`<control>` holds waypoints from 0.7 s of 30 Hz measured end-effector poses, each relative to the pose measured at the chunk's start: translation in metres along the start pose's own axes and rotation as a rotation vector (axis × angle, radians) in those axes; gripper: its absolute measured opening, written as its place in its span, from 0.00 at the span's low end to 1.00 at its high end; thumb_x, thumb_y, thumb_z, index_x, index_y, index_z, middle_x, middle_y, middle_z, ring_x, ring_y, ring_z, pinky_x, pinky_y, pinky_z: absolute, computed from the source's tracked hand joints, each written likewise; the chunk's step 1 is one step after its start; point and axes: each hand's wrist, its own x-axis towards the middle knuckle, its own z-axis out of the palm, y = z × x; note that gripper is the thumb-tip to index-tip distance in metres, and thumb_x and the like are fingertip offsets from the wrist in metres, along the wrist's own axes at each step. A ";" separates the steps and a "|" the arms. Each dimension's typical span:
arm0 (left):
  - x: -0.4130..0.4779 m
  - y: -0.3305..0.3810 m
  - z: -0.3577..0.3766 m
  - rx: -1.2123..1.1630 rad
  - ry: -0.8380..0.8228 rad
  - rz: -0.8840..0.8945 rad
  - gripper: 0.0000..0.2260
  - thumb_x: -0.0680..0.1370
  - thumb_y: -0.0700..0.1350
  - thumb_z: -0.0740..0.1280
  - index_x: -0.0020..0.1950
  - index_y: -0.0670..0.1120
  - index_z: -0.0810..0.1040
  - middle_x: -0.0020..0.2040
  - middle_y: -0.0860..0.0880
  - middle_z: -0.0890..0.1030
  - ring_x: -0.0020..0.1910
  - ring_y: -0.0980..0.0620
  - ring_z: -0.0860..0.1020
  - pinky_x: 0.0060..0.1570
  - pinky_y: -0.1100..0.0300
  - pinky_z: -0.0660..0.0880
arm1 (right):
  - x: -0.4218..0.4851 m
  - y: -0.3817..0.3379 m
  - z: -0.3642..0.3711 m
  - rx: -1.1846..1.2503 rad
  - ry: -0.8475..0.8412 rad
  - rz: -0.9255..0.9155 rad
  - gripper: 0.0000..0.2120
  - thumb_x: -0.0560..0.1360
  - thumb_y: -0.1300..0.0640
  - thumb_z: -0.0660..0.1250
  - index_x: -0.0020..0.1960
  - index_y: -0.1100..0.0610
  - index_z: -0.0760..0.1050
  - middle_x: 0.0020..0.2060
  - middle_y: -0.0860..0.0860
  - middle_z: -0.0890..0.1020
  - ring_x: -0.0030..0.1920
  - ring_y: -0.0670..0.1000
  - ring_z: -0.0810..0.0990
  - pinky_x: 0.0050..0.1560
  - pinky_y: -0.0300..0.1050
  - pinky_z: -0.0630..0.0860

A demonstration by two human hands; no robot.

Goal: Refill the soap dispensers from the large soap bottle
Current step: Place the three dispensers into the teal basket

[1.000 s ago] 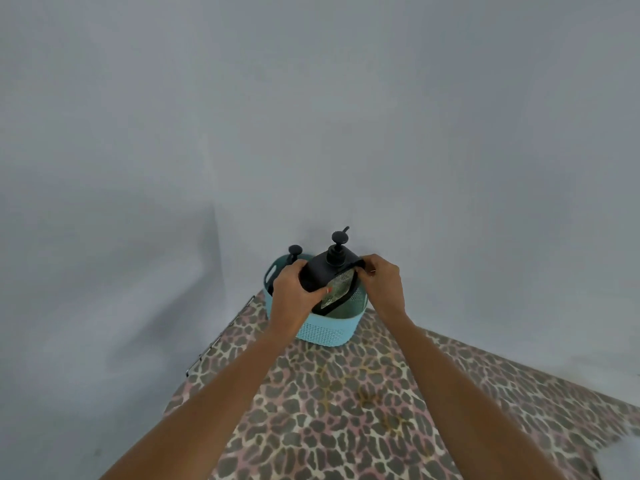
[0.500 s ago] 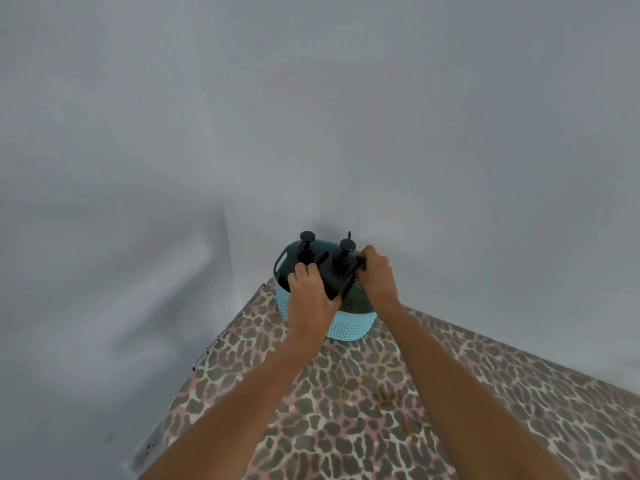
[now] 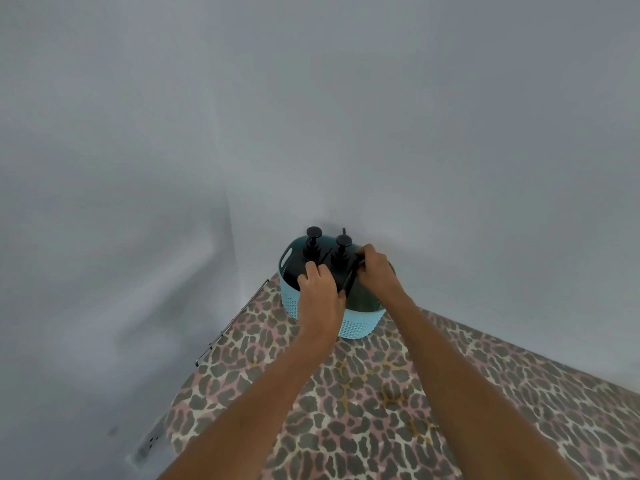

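The person's two forearms (image 3: 270,393) are bare, as are the left hand (image 3: 320,289) and the right hand (image 3: 377,271).

The soap dispensers (image 3: 341,258) are black. The basket (image 3: 356,325) is light blue, and the desk (image 3: 381,393) has a leopard pattern in brown and pink.

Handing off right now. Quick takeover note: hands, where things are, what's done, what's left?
Left hand: grips the held dispenser, which sits in the teal basket.
Right hand: fingers pinch the same dispenser's right edge.
Other dispenser: beside it in the basket, at the table corner.
Large soap bottle: not in view.
Done: cannot tell; both pumps are on.
Left: probably locate the bottle, open, pour, recap.
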 end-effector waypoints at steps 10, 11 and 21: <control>-0.009 -0.004 -0.005 -0.208 0.001 0.015 0.15 0.77 0.42 0.61 0.62 0.39 0.68 0.62 0.42 0.68 0.56 0.47 0.70 0.56 0.60 0.69 | -0.026 0.006 -0.013 0.162 0.020 -0.082 0.21 0.76 0.68 0.57 0.69 0.63 0.65 0.65 0.58 0.73 0.63 0.57 0.72 0.61 0.42 0.67; -0.010 -0.004 -0.006 -0.228 0.008 0.024 0.15 0.77 0.41 0.62 0.63 0.39 0.68 0.62 0.42 0.68 0.56 0.47 0.70 0.56 0.60 0.69 | -0.030 0.008 -0.014 0.198 0.051 -0.066 0.20 0.76 0.67 0.59 0.68 0.63 0.67 0.64 0.58 0.74 0.62 0.56 0.74 0.60 0.42 0.69; -0.042 0.026 -0.017 -0.410 0.011 0.073 0.16 0.75 0.41 0.65 0.63 0.40 0.71 0.61 0.42 0.72 0.58 0.45 0.73 0.55 0.57 0.72 | -0.099 0.050 -0.049 0.271 0.314 -0.048 0.12 0.75 0.62 0.66 0.57 0.63 0.75 0.52 0.56 0.81 0.52 0.52 0.78 0.54 0.40 0.73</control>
